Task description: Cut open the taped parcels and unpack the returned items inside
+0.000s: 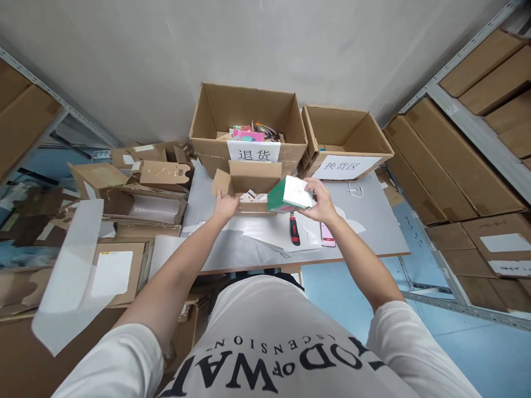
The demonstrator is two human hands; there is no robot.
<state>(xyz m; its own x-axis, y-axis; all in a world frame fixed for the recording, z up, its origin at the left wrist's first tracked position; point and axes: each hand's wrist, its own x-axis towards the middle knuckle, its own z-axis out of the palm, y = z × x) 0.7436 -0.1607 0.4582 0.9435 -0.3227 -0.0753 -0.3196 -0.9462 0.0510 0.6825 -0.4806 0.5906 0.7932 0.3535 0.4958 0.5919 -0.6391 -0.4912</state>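
My right hand [320, 202] holds a small green and white box [289, 194] just above the right side of a small open cardboard box [253, 178] on the table. My left hand [225, 207] grips the front left corner of that small cardboard box, which has white paper inside. A red and black utility knife [294, 228] lies on the table below the green box, and a pink phone [327, 234] lies under my right wrist.
Two large open cartons with white paper labels stand at the back of the table: the left carton [248, 119] holds colourful packets, the right carton [342, 138] looks nearly bare. Flattened cardboard [136, 188] piles up at left. Shelves of boxes [456, 160] line the right.
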